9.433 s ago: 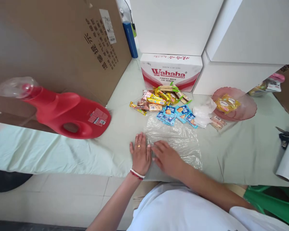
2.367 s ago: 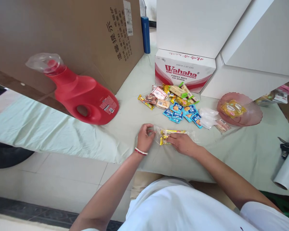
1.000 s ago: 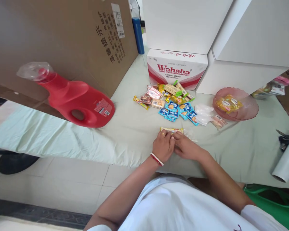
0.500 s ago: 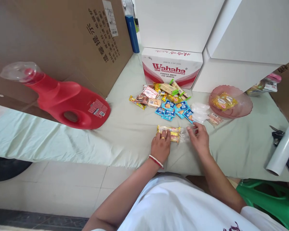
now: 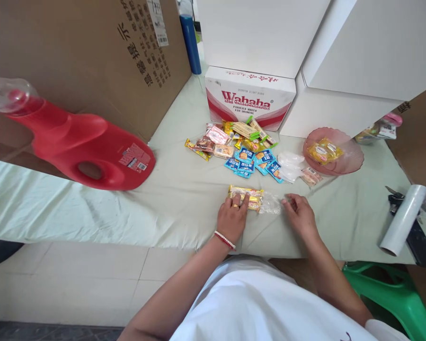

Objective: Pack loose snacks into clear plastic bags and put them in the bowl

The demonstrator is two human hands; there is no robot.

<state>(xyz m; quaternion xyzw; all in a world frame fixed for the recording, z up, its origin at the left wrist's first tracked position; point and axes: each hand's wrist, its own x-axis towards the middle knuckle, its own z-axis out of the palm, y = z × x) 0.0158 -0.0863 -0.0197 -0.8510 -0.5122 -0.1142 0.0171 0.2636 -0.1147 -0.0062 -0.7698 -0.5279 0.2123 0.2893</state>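
Several yellow wrapped snack bars (image 5: 254, 193) lie side by side in a clear plastic bag (image 5: 270, 203) on the cloth, in front of me. My left hand (image 5: 232, 217) rests on the bars from the near side, its fingers stretched out over the wrappers. The bag's loose, crinkled end points right. Just beyond that end is my right hand (image 5: 301, 215), thumb and fingers apart and slightly curled, with nothing visible in it. Farther back lie several blue snack packets (image 5: 246, 166) and a stack of clear plastic bags (image 5: 290, 166).
Mixed snacks (image 5: 218, 137) are heaped before a Wahaha carton (image 5: 248, 102). A pink bowl (image 5: 357, 163) holds yellow packets, with a small packet (image 5: 311, 176) beside it. At left lies a red bottle (image 5: 106, 166); at right, a plastic film roll (image 5: 404, 220) and scissors (image 5: 394, 199).
My right hand has drawn back to the right and toward me, away from the bag's end, which now lies loose. My left hand stays on the snack bars. The view has shifted slightly.
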